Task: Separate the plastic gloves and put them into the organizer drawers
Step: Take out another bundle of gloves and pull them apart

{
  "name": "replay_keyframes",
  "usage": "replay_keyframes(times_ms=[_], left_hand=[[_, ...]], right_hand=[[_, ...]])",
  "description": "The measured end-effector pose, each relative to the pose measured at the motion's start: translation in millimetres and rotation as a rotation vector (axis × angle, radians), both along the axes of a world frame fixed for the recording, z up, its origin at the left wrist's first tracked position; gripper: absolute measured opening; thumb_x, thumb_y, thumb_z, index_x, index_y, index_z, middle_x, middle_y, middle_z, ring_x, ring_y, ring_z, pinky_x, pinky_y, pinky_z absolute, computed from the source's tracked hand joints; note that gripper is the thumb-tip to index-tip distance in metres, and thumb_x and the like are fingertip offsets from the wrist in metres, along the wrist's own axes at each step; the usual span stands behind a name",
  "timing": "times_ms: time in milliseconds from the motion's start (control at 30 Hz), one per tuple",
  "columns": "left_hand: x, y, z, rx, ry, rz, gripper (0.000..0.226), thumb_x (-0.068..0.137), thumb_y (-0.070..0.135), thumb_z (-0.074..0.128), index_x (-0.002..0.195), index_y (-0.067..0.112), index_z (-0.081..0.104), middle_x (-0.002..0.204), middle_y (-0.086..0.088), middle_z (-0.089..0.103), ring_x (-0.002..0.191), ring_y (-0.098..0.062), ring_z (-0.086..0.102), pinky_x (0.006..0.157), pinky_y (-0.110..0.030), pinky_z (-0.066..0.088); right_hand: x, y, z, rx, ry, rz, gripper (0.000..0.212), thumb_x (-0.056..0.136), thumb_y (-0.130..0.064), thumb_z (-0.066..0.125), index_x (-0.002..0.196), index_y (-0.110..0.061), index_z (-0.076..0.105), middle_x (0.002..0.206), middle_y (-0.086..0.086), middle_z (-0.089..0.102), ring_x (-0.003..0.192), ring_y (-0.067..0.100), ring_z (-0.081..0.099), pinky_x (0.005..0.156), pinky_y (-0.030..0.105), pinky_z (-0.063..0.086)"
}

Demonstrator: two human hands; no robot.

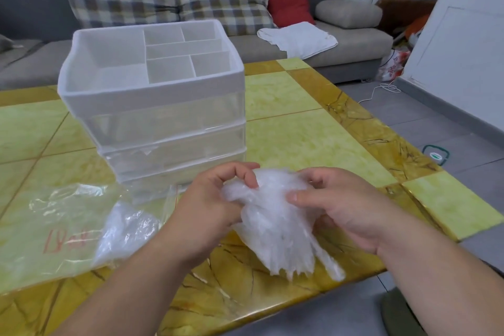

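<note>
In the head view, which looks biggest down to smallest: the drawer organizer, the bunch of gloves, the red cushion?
1. drawer organizer
2. bunch of gloves, enlarged by nearness to the camera
3. red cushion, far back, real size unsure

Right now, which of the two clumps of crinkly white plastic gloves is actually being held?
The centre clump, pinched between the left hand and right hand; the other clump lies untouched on the yellow table by the clear bag.
</note>
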State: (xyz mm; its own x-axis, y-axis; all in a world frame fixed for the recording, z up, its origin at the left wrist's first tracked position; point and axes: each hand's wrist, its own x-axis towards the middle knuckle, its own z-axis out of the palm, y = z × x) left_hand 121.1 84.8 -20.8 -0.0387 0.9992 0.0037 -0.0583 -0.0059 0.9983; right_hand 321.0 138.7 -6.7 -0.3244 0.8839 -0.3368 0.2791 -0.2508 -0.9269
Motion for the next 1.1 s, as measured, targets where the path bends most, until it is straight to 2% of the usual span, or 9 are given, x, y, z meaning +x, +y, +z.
replay_keyframes(times_ms=[167,267,367,533,633,800,933,1000,1100], left_hand=[[-0.8,2.4,6.8,-0.083,-0.176,0.070,0.042,0.054,-0.006,0.057,0.090,0.012,0.067,0.088,-0.010,0.071,0.072,-0.021,0.066,0.049,-0.027,0.049],[3.6,3.9,11.2,-0.176,-0.243,0.137,0.040,0.069,-0.011,0.057,0.101,0.010,0.069,0.087,-0.011,0.075,0.068,-0.024,0.069,0.047,-0.028,0.050],[3.7,6.1,8.1,-0.280,-0.358,0.237,0.030,0.087,-0.015,0.048,0.100,0.006,0.065,0.085,-0.013,0.076,0.077,-0.030,0.070,0.049,-0.031,0.054],[2.1,8.5,-3.3,-0.398,-0.417,0.187,0.032,0.094,-0.005,0.045,0.120,0.000,0.063,0.105,-0.018,0.074,0.094,-0.037,0.070,0.056,-0.033,0.056],[-2.1,9.1,-9.6,-0.467,-0.447,0.141,0.038,0.095,-0.008,0.042,0.125,0.000,0.063,0.117,-0.025,0.070,0.107,-0.045,0.067,0.054,-0.034,0.060],[-5.0,6.8,-8.1,-0.439,-0.415,0.007,0.032,0.082,-0.019,0.047,0.100,-0.004,0.068,0.078,-0.017,0.073,0.058,-0.025,0.067,0.041,-0.026,0.052],[-1.9,-0.2,0.6,-0.352,-0.362,-0.125,0.038,0.056,-0.012,0.056,0.078,0.008,0.079,0.069,-0.009,0.069,0.054,-0.019,0.063,0.048,-0.024,0.050],[-5.4,1.1,1.0,-0.342,-0.349,-0.136,0.051,0.056,-0.009,0.056,0.101,0.004,0.076,0.095,-0.016,0.075,0.081,-0.027,0.072,0.070,-0.035,0.059],[-11.0,4.1,2.3,-0.340,-0.318,0.009,0.071,0.059,0.010,0.064,0.130,0.013,0.064,0.121,-0.010,0.071,0.109,-0.031,0.065,0.094,-0.045,0.048]], right_hand=[[0.9,0.5,4.6,0.015,0.169,-0.090,0.023,0.088,-0.019,0.073,0.111,-0.016,0.071,0.096,0.005,0.077,0.082,0.021,0.073,0.070,0.033,0.054],[1.3,0.4,3.5,-0.144,0.419,-0.006,0.047,0.083,-0.044,0.070,0.120,-0.014,0.069,0.118,0.012,0.070,0.105,0.035,0.067,0.085,0.048,0.055],[5.3,4.3,3.1,-0.247,0.530,0.045,0.061,0.078,-0.031,0.068,0.137,-0.017,0.058,0.133,0.025,0.061,0.120,0.049,0.058,0.097,0.061,0.051],[2.4,-0.4,-1.1,-0.075,0.247,0.093,0.065,0.075,0.006,0.074,0.131,-0.023,0.059,0.114,0.009,0.074,0.105,0.029,0.071,0.099,0.052,0.053],[-3.2,-3.7,-2.2,-0.058,0.229,0.047,0.059,0.068,-0.013,0.082,0.123,-0.024,0.063,0.112,0.003,0.075,0.105,0.025,0.072,0.101,0.055,0.050],[-6.7,-2.0,-1.0,-0.195,0.370,-0.108,0.038,0.085,-0.017,0.070,0.123,-0.012,0.063,0.110,0.010,0.076,0.102,0.034,0.072,0.095,0.060,0.052],[-7.3,-0.9,0.1,-0.222,0.435,-0.270,0.021,0.095,0.001,0.056,0.113,-0.003,0.066,0.099,0.015,0.077,0.087,0.031,0.075,0.063,0.046,0.062],[-7.2,0.5,1.4,-0.154,0.399,-0.318,0.020,0.093,0.002,0.058,0.107,-0.005,0.070,0.095,0.012,0.078,0.082,0.027,0.076,0.058,0.038,0.060],[-7.2,3.7,0.9,0.063,0.229,-0.345,0.015,0.094,-0.005,0.062,0.102,-0.014,0.072,0.090,-0.001,0.078,0.081,0.016,0.075,0.068,0.035,0.057]])
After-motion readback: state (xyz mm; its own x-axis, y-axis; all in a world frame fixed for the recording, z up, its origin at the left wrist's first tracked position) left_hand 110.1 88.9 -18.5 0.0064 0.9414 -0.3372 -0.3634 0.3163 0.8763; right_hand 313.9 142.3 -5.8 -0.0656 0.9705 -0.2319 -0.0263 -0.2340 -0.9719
